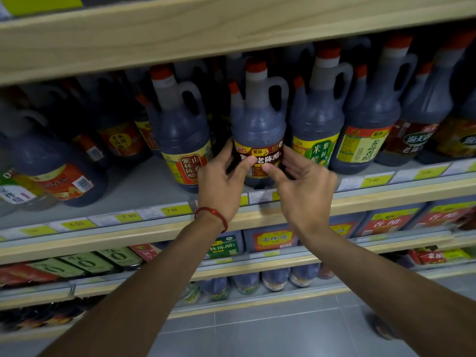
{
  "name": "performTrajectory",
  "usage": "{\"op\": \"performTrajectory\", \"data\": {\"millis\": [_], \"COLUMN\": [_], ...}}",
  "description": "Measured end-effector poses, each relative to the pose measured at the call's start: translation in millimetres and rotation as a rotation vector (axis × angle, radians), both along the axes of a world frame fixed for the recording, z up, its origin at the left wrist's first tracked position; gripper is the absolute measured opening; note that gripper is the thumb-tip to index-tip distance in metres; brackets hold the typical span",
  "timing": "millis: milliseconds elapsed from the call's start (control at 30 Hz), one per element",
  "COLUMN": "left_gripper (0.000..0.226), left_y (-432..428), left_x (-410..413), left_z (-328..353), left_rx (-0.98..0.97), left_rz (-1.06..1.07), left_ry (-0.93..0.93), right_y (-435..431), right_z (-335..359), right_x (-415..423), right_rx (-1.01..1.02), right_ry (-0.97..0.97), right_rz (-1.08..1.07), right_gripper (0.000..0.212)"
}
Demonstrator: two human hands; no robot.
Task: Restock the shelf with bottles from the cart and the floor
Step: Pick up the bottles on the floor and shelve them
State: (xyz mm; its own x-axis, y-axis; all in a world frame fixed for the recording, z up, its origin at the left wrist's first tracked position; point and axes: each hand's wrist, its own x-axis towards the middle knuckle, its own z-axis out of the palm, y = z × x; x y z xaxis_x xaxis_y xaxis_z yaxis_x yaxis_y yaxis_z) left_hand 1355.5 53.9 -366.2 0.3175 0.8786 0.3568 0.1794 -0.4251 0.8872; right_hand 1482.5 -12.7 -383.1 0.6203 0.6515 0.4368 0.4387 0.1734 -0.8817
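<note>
A dark vinegar bottle point(258, 119) with a red cap, a side handle and a brown label stands upright at the front of the grey shelf point(144, 186). My left hand point(222, 181) holds its lower left side, thumb across the label. My right hand point(301, 181) holds the lower right side, thumb on the label and fingers round the body. Both arms reach up from below. A red cord circles my left wrist.
Similar handled bottles stand either side: one with a yellow-red label point(180, 130) to the left, a green-label one point(318, 119) to the right. A wooden shelf board point(206, 29) hangs close above the caps. Bare shelf lies at centre left. Lower shelves hold jugs; grey floor tiles below.
</note>
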Motion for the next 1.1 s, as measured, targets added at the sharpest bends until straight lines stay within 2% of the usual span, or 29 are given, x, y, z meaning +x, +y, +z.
{"op": "performTrajectory", "data": {"millis": [333, 400, 500, 567, 700, 767, 867, 967, 1033, 1100], "left_gripper": [0.053, 0.053, 0.052, 0.049, 0.025, 0.02, 0.045, 0.065, 0.061, 0.054], "left_y": [4.8, 4.2, -1.4, -10.6, -27.5, -23.7, -6.5, 9.6, 18.4, 25.1], "left_x": [-5.1, -4.4, -6.6, -13.1, -41.6, -62.3, -88.9, -97.0, -97.5, -100.0], "left_z": [1.1, 1.7, 2.9, 2.8, 2.0, 4.9, 10.3, 15.2, 15.3, 13.7], "left_rx": [-0.088, -0.089, -0.072, -0.063, 0.045, 0.092, 0.056, -0.052, -0.131, -0.155], "left_rz": [-0.06, -0.072, -0.089, -0.035, 0.196, 0.288, 0.319, 0.199, 0.083, 0.026], "left_ry": [0.007, 0.004, 0.003, -0.031, -0.093, -0.127, -0.128, -0.135, -0.146, -0.144], "right_y": [-2.8, -5.2, -14.2, -22.1, -24.5, -18.5, -4.6, 12.8, 24.8, 35.7], "right_z": [0.8, 3.2, 6.6, 6.7, 5.0, 8.6, 15.5, 20.0, 22.5, 22.6], "right_x": [-1.9, -1.7, -6.0, -14.5, -31.0, -38.4, -51.9, -68.3, -76.8, -80.5], "right_rx": [-0.018, -0.015, 0.029, 0.026, -0.021, -0.044, -0.097, -0.169, -0.196, -0.201], "right_ry": [0.088, 0.138, 0.21, 0.185, 0.053, -0.015, -0.072, -0.089, -0.08, -0.05], "right_rz": [-0.028, -0.029, -0.03, 0.001, 0.091, 0.121, 0.188, 0.261, 0.313, 0.362], "right_gripper": [0.053, 0.046, 0.025, 0.022, 0.02, 0.023, 0.037, 0.054, 0.062, 0.06]}}
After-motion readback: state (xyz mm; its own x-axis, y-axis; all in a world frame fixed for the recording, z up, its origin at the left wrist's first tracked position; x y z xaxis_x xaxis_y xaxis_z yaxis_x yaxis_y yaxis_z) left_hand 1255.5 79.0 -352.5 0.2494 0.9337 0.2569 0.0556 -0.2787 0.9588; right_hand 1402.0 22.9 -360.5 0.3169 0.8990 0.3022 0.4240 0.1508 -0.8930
